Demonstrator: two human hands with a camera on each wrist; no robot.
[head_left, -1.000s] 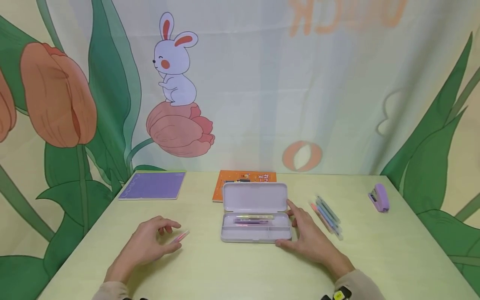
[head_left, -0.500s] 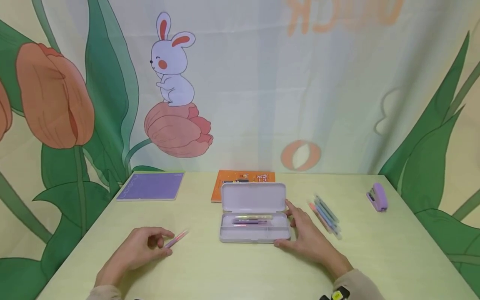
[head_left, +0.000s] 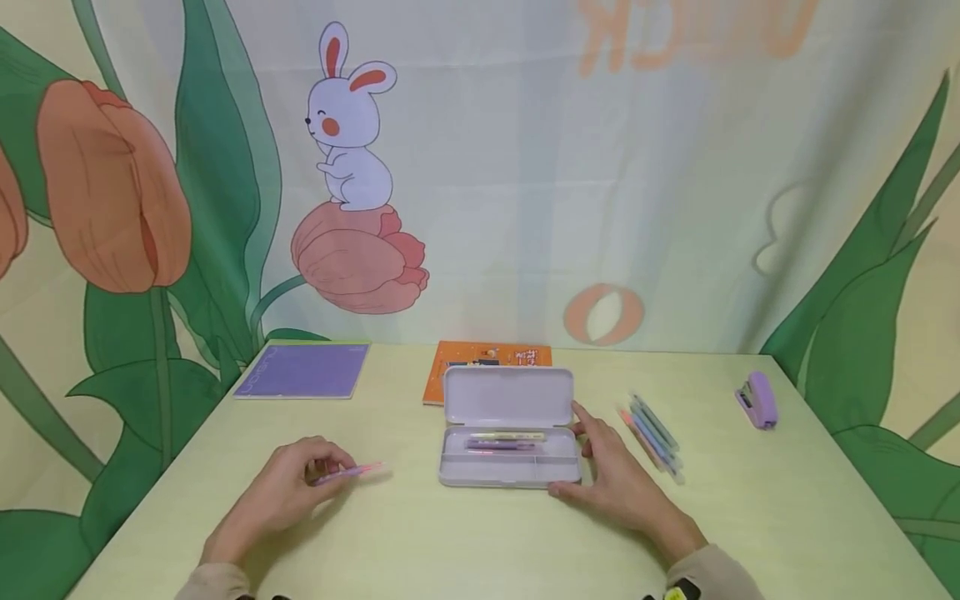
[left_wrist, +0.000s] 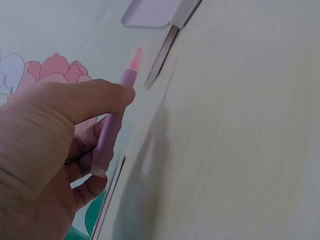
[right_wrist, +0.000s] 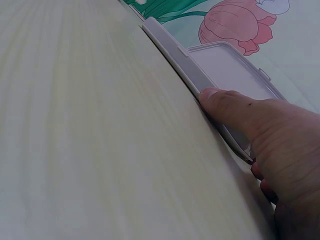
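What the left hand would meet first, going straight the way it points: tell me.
Likely the left side of the open pencil case, with the pen in the left hand leading; how high the hand is above the table is unclear, so it might pass over.

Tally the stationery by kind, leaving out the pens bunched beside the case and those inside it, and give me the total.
Pen, held in the left hand: 1
Pencil case, open: 1
Stapler: 1
Books of any sort: 2 (purple notebook, orange book)
Total: 5
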